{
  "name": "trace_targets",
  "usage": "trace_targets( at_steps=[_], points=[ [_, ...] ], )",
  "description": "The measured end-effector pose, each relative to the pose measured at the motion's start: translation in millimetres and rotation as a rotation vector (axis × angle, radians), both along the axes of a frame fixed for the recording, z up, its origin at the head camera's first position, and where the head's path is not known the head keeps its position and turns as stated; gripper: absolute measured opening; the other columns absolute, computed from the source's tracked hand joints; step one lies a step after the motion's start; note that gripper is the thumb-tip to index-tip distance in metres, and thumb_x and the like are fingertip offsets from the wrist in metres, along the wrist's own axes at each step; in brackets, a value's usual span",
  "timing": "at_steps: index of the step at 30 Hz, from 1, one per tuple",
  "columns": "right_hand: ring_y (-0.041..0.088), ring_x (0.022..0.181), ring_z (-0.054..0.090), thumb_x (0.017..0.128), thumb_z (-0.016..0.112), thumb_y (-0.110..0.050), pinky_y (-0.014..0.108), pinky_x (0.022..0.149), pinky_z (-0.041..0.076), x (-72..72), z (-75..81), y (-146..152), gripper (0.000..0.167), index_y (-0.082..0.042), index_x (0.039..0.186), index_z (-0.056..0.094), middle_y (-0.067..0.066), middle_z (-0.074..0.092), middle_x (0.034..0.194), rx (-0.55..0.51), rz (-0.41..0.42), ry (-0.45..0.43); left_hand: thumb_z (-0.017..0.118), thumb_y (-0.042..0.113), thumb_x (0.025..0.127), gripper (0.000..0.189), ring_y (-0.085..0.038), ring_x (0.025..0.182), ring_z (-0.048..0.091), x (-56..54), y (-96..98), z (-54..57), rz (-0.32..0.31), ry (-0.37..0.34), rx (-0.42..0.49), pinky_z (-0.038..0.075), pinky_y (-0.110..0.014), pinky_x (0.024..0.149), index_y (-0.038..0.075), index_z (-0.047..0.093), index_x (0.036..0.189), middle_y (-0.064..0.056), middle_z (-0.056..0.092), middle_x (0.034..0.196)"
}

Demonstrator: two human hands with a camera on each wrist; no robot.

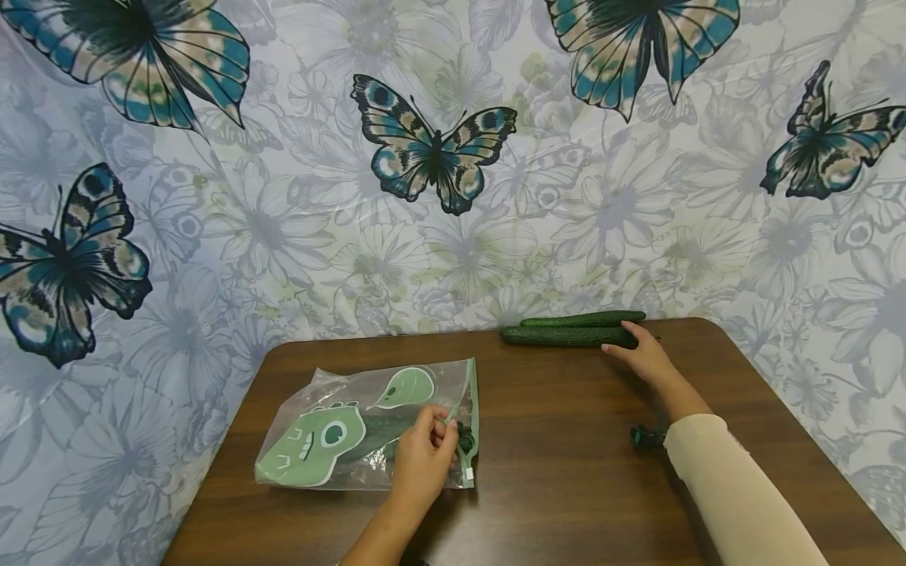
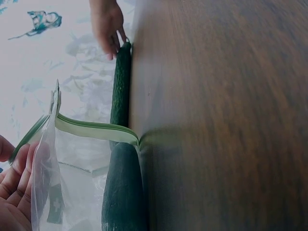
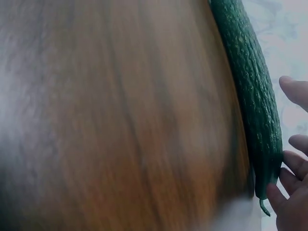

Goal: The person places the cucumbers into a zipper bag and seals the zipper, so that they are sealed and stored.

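Your left hand [image 1: 425,452] pinches the green rim of the clear plastic bag [image 1: 307,448], which lies on the left part of the table [image 1: 552,440] with a cucumber [image 2: 123,192] inside. Your right hand [image 1: 650,360] is spread wide, thumb and fingers apart, at the right end of the front cucumber [image 1: 555,336]; the back cucumber [image 1: 580,320] lies just behind it, along the far edge.

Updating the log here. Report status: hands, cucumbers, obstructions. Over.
Left hand holding zip bag at its mouth. Right hand, fingers spread, at right end of two cucumbers. Third cucumber inside bag. Nothing seen blocking right hand.
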State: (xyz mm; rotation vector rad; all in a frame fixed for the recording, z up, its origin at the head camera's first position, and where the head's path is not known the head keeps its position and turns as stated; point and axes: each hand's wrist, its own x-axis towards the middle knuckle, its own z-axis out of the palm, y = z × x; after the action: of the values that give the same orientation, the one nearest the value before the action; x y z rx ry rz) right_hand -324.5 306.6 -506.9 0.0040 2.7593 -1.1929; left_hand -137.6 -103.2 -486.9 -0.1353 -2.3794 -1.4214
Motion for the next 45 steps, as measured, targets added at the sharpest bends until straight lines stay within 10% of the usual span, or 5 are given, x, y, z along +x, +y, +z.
trace_targets(
  at_steps=[23, 45],
  points=[
    [0.059, 0.137, 0.029, 0.096, 0.069, -0.037, 0.073, 0.111, 0.028, 11.6, -11.3, 10.9, 0.069, 0.004, 0.146, 0.045, 0.037, 0.032, 0.15, 0.198, 0.017, 0.22, 0.066, 0.01, 0.096, 0.008, 0.005, 0.047, 0.053, 0.1, 0.7, -0.9, 0.004, 0.0, -0.007, 0.049, -0.021, 0.047, 0.013, 0.06, 0.101, 0.01, 0.054, 0.062],
    [0.057, 0.14, 0.032, 0.098, 0.059, -0.054, 0.075, 0.108, 0.03, 29.0, -16.8, 16.7, 0.071, -0.009, 0.151, 0.046, 0.03, 0.036, 0.156, 0.163, 0.1, 0.066, 0.066, 0.009, 0.095, 0.009, 0.005, 0.047, 0.053, 1.1, -0.9, 1.1, -0.004, 0.022, -0.006, 0.049, -0.02, 0.047, 0.008, 0.061, 0.102, 0.009, 0.056, 0.062]
  ],
)
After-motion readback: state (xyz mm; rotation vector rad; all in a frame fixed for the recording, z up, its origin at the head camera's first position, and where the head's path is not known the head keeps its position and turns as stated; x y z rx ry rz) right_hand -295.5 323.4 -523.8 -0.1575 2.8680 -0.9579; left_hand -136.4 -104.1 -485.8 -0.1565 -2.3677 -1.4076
